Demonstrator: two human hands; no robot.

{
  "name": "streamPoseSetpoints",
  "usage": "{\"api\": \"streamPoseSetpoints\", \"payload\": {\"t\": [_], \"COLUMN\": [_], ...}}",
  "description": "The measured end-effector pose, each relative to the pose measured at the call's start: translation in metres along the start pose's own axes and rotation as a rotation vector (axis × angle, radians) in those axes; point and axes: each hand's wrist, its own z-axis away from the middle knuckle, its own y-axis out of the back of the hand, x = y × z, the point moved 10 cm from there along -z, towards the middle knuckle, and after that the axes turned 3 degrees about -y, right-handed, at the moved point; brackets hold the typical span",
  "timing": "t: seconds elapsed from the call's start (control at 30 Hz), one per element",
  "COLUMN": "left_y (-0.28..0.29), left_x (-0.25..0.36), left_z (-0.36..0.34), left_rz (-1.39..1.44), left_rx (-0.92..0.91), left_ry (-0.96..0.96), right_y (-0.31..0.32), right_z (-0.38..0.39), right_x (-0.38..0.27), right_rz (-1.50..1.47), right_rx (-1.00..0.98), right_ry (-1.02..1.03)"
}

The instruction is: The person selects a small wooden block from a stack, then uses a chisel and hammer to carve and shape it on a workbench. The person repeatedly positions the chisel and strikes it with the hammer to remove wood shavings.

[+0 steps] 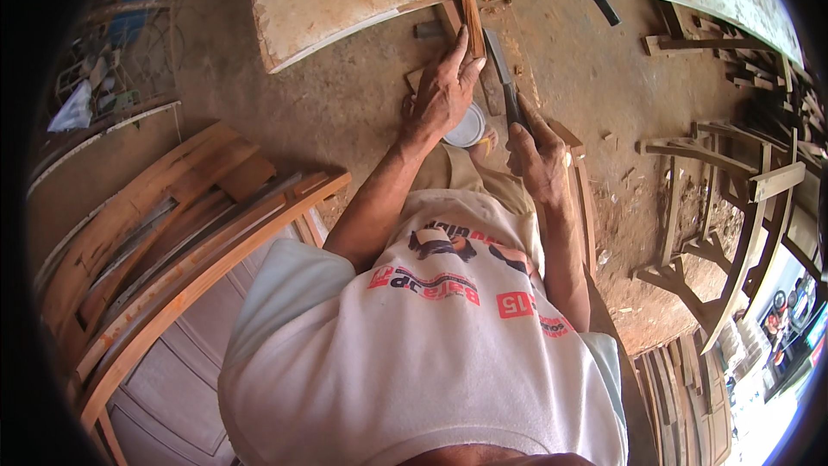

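A brown, earthen-looking floor (302, 95) spreads through the workshop, with pale scraps (604, 255) scattered on its right side. A stained, pale table (345, 0) spans the top. At left, reddish-brown planks (129, 233) are stacked above a grey panelled door (172, 362); beyond them, a white plastic bag (73, 108) lies near a blue object (142, 0). Wooden frames (776, 181) stand at right, below piled timber (759, 56), with long boards (690, 397) at lower right. Strong daylight (780, 423) floods that edge, where a blurred shape may be a motorcycle (776, 302).
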Motion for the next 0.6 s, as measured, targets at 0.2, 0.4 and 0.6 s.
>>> {"api": "streamPoseSetpoints", "payload": {"t": [0.2,0.4,0.6], "left_y": [0.0,0.012,0.001], "left_x": [-0.009,0.012,0.015], "left_z": [0.004,0.007,0.011], "left_rz": [0.366,-0.12,-0.143], "left_rx": [0.092,0.127,0.179], "left_ry": [0.148,-0.01,-0.113], "right_y": [-0.001,0.003,0.005], "right_z": [0.011,0.013,0.012], "right_x": [0.006,0.007,-0.006], "right_rz": [0.015,-0.009,0.108], "right_rx": [0.012,0.033,0.052], "right_ry": [0.01,0.038,0.025]}}
